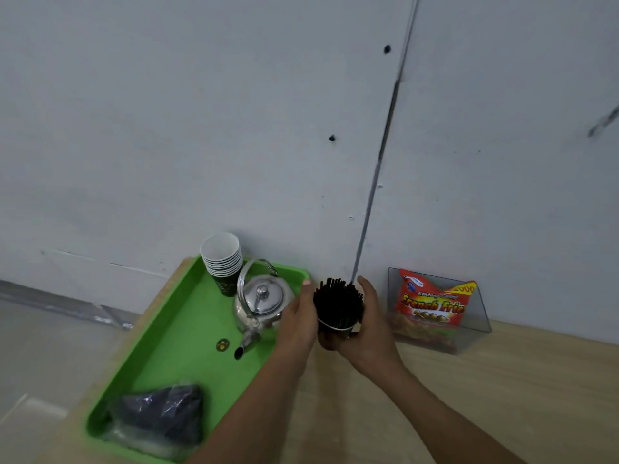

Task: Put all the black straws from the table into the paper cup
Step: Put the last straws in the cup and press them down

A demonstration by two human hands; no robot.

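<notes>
Head view: the dark paper cup point(336, 325), full of thin black plastic straws point(338, 301), is just right of the green plastic tray point(167, 356). The right hand point(371, 333) grips the cup. The left hand point(298, 323) touches its other side, but its fingers are hidden, so I cannot tell its grip.

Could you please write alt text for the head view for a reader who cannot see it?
A left hand and right hand hold a paper cup packed with black straws at a table. To its left, a green tray carries a steel kettle and stacked cups.
</notes>
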